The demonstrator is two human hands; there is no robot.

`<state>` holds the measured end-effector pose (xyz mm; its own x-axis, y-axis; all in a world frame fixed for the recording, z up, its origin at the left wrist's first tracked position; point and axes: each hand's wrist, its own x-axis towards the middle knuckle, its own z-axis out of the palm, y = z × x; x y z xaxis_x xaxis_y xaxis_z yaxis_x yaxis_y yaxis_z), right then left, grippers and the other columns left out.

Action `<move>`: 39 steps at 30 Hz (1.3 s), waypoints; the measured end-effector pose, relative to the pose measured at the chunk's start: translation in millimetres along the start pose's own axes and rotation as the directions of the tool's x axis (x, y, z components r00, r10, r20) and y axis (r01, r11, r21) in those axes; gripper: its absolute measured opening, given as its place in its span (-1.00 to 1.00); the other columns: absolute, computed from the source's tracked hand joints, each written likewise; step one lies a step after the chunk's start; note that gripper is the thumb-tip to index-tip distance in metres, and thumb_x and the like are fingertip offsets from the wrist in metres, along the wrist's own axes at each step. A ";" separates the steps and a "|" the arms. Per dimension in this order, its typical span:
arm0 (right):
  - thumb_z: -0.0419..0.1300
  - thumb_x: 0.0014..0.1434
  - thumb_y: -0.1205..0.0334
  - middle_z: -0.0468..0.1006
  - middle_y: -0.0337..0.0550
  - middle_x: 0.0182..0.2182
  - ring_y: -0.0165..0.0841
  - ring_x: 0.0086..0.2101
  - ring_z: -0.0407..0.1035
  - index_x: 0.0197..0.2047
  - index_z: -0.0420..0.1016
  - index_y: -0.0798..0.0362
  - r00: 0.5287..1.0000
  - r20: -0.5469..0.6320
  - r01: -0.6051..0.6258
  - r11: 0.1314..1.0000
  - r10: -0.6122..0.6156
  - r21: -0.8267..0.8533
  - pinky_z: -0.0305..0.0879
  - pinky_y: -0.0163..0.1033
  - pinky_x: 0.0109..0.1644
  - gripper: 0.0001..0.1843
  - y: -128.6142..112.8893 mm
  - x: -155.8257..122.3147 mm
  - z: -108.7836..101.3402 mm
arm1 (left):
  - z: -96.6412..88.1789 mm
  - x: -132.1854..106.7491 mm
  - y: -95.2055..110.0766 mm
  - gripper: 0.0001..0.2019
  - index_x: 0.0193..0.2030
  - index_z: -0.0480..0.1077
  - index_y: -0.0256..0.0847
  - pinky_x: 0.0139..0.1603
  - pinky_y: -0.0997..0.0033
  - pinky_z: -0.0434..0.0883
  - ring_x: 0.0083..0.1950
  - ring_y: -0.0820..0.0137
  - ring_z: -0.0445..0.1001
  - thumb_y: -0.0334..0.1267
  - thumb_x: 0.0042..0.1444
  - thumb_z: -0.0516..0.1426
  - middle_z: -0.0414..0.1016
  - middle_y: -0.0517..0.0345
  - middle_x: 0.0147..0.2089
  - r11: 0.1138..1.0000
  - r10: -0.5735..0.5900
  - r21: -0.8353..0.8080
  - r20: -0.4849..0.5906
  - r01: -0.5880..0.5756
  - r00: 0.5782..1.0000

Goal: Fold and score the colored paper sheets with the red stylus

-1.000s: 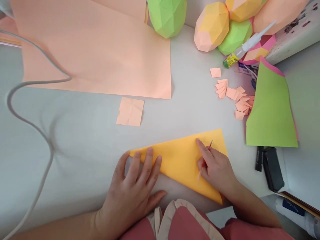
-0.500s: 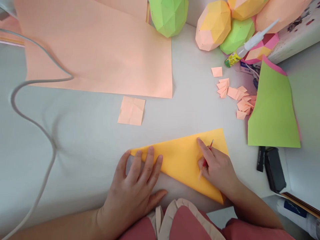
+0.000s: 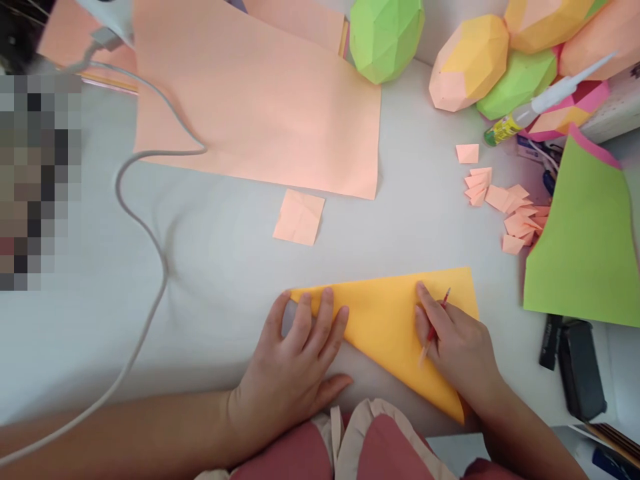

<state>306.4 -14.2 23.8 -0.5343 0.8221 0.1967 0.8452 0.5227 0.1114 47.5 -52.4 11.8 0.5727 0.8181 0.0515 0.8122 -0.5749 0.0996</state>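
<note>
A yellow paper sheet, folded into a long triangle, lies on the table in front of me. My left hand rests with spread fingers on its narrow left end. My right hand holds a thin red pen refill against the palm side, its tip pointing up and away. The right index finger presses on the paper near its upper edge. Beyond the left hand lies a small creased peach paper square.
A large peach sheet covers the back left, with a white cable crossing it. Faceted paper shapes, a glue bottle and small peach pieces sit at back right. Green paper and a black case lie right.
The view has swung left, so everything sits further right in the picture, and a blurred-out patch appears at the left edge. Both hands keep nearly the same places on the yellow paper.
</note>
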 end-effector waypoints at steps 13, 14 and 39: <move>0.17 0.25 0.32 0.21 -0.35 -0.64 -0.48 -0.59 0.13 0.02 0.47 0.27 0.997 -0.039 0.062 0.993 -0.066 -0.096 0.10 -0.34 -0.48 -0.70 1.7 1.7 1.2 | -1.3 1.9 -1.8 -0.28 0.27 0.25 -0.29 0.20 -0.26 0.13 0.17 -0.08 0.26 0.24 0.17 -0.02 0.26 -0.24 0.31 1.000 0.014 0.022 0.025 -0.014 1.000; 0.19 0.24 0.32 0.21 -0.35 -0.64 -0.48 -0.58 0.11 0.01 0.48 0.27 0.996 -0.047 0.065 0.991 -0.071 -0.120 0.09 -0.34 -0.48 -0.70 1.5 2.8 0.9 | -1.3 2.4 -2.1 -0.28 0.28 0.24 -0.29 0.20 -0.26 0.13 0.18 -0.08 0.25 0.24 0.18 -0.03 0.25 -0.24 0.31 1.000 0.014 0.022 0.030 -0.014 0.999; 0.00 0.09 0.67 0.44 0.01 -0.23 -0.21 -0.08 0.30 -0.14 0.42 0.15 0.991 -0.014 0.131 0.991 -0.131 -0.015 0.38 -0.14 -0.13 -0.64 -1.2 15.6 -3.1 | -0.8 1.8 0.5 -0.31 0.21 0.36 -0.33 0.19 -0.26 0.15 0.16 -0.09 0.28 0.20 0.14 0.05 0.34 -0.28 0.25 1.000 0.001 0.007 -0.007 -0.001 1.000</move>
<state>297.1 -2.7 29.7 -0.6404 0.7431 0.1942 0.7680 0.6224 0.1509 48.9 -51.2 12.8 0.5728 0.8176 0.0587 0.8124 -0.5757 0.0923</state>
